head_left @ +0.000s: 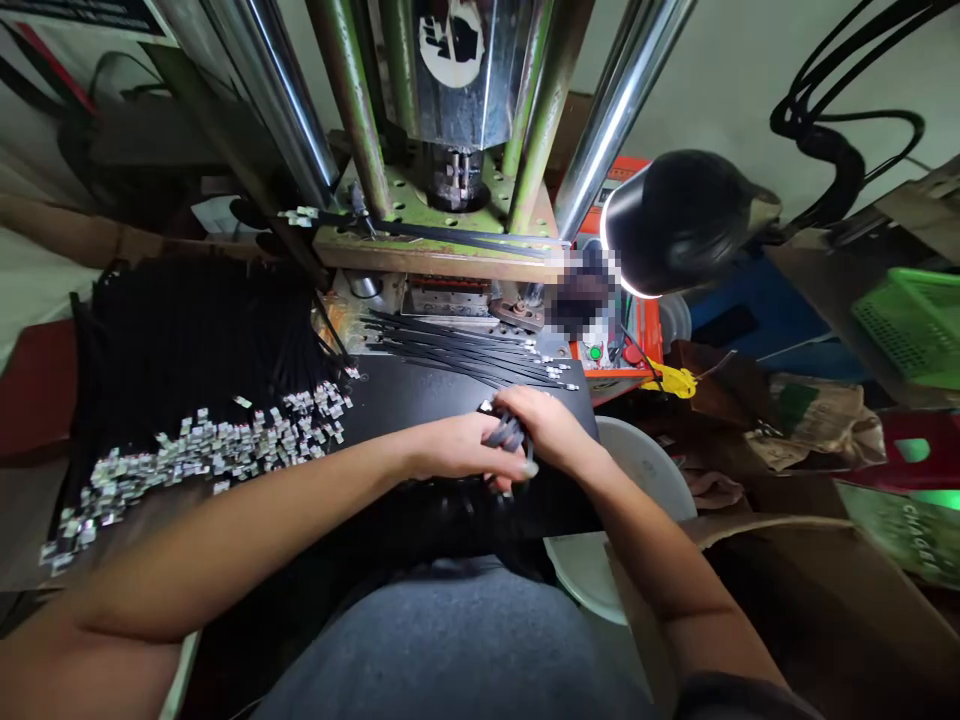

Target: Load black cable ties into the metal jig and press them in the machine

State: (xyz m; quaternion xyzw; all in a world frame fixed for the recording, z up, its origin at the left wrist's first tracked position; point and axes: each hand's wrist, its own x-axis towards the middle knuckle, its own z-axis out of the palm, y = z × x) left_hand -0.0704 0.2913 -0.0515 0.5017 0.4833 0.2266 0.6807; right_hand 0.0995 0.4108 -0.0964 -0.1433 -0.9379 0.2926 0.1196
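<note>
Close together over the front edge of the black work surface (390, 400) are both my hands. My left hand (469, 448) is wrapped round a small bunch of dark cable (506, 432). Curled over the top of the same bunch, my right hand (544, 425) grips it from the right. Just beyond them a loose row of black cables (457, 350) lies on the surface, metal connectors to the right. To the left is a large heap of black cables (202, 330) with silver connectors (225, 440) along its near side.
A press with a green plate (480, 235) and steel columns stands ahead. A lit black lamp (675, 222) hangs at its right, above an orange control box with buttons (632, 355). A white round tub (652, 470) and an open cardboard box (780, 560) are at the right.
</note>
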